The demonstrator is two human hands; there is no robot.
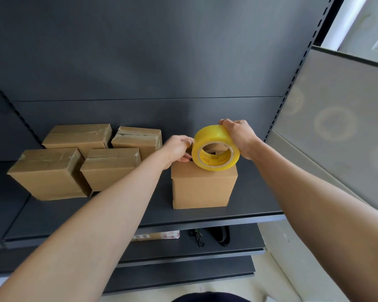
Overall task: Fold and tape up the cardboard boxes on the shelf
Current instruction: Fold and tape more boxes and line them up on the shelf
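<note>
A small closed cardboard box [202,187] stands on the dark shelf [255,199], right of centre. A big roll of yellow tape [214,149] rests upright on the box top. My right hand [240,136] grips the roll from above and from the right. My left hand [178,150] is at the roll's left edge, its fingers curled against the tape just above the box's back left corner. Whether those fingers pinch the tape end I cannot tell.
Several taped cardboard boxes [50,173] stand in a cluster at the left of the same shelf. The shelf's dark back panel [151,62] rises behind. A lower shelf holds a labelled carton [157,235] and black straps [222,236]. A grey partition [336,118] stands to the right.
</note>
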